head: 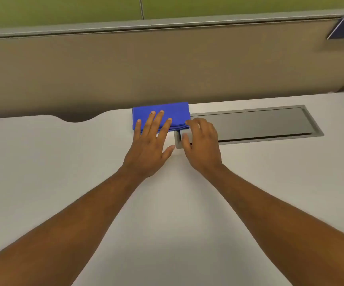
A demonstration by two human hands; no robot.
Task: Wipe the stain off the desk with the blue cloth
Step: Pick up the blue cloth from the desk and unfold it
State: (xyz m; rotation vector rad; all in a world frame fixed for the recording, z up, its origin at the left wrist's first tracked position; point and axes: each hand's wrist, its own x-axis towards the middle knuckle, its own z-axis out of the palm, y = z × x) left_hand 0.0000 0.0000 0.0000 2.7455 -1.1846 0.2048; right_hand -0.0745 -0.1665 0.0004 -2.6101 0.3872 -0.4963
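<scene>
A folded blue cloth (pixel 177 112) lies at the back edge of the white desk (pixel 63 162), against the partition. My left hand (pixel 150 147) rests flat with spread fingers on the cloth's left and front part. My right hand (pixel 202 145) is beside it, fingers curled, with a fingertip touching the cloth's front right corner; it holds nothing. No stain shows on the desk surface in view.
A grey metal cable hatch (pixel 260 122) is set into the desk right of the cloth, partly under my right hand. A beige partition panel (pixel 167 65) rises behind the desk. The desk's back edge has a curved cut-out (pixel 76 119) at the left.
</scene>
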